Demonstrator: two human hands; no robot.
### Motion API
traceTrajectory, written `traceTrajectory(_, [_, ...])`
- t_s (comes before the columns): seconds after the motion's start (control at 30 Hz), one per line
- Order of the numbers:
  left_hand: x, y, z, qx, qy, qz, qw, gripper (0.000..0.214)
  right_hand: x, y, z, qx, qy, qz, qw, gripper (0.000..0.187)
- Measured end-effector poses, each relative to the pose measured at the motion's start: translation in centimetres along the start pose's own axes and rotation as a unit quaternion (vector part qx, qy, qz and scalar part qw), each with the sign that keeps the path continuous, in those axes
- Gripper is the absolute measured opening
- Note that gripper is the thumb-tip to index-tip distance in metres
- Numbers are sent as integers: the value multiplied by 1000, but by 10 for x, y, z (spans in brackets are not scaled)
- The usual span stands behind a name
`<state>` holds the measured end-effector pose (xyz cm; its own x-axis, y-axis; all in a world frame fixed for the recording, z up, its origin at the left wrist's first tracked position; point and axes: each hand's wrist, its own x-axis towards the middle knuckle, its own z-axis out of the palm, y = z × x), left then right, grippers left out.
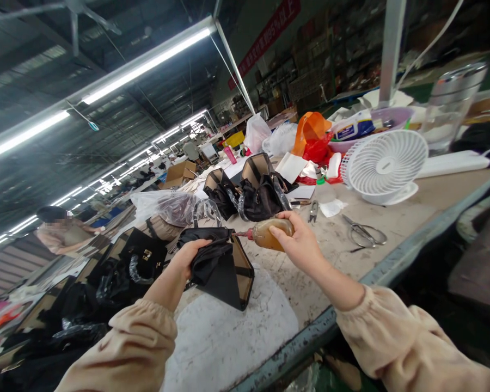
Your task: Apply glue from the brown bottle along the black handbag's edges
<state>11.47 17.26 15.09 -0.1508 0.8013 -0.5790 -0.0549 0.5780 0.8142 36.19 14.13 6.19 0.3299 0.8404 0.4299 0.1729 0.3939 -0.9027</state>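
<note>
Black handbag: on the bench at centre, flap gripped by the closed left hand. Glue bottle: at its 1 o'clock, clasped in the right hand, nozzle at the flap edge; gluing seemingly underway, more bags at 12 o'clock waiting.

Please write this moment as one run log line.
left hand: holds black bag | right hand: holds glue bottle, nozzle at bag

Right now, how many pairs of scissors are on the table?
2: big scissors lie on the bench in front of the white fan, and small snips lie left of them beside a white scrap. More may hide in the clutter.
</note>
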Motion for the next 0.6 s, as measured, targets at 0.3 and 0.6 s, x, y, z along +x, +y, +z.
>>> traceTrajectory(0.3, [-2, 3, -2, 6, -7, -14, 1000, 20, 3, 5, -4, 4, 2, 44, 999, 27])
traceTrajectory(0.6, [-3, 1, 2, 9, -24, 1, 1000, 19, 1, 3, -1, 17, 9, 78, 997, 28])
